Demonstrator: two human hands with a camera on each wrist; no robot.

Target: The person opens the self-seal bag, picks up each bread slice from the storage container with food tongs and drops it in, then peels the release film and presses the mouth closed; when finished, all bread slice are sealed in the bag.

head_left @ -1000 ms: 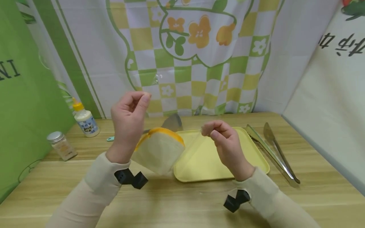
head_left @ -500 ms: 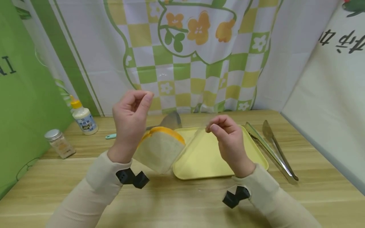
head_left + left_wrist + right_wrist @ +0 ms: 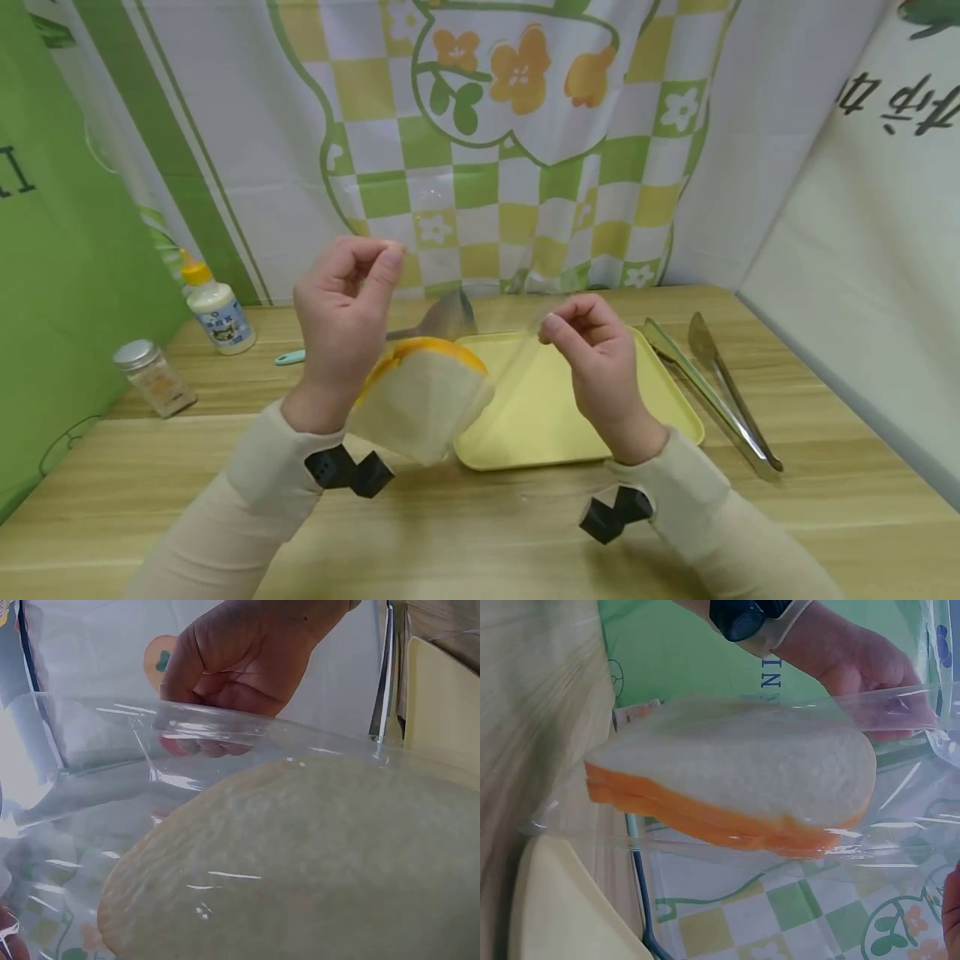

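Note:
A clear plastic bag [image 3: 513,371] hangs in the air between both hands, above the table. Inside it lies sliced white bread [image 3: 420,404] with an orange crust, tilted with a corner down. My left hand [image 3: 341,321] pinches the bag's upper left edge between thumb and fingers. At the upper right edge my right hand [image 3: 603,367] pinches the film the same way. In the left wrist view the right hand [image 3: 240,667] shows at the bag's rim, the bread [image 3: 300,862] below it. The right wrist view shows the left hand [image 3: 874,682] beyond the bread [image 3: 742,765].
Behind the bag lies a yellow tray [image 3: 577,417], with metal tongs [image 3: 723,400] at its right. A spatula [image 3: 446,317] with a teal handle lies partly hidden at the back. A yellow-capped squeeze bottle [image 3: 221,312] and a shaker jar [image 3: 157,379] stand at the left.
My right hand has risen a little, and the bag's right edge has gone up with it. The left hand keeps its hold. The bread hangs almost as before.

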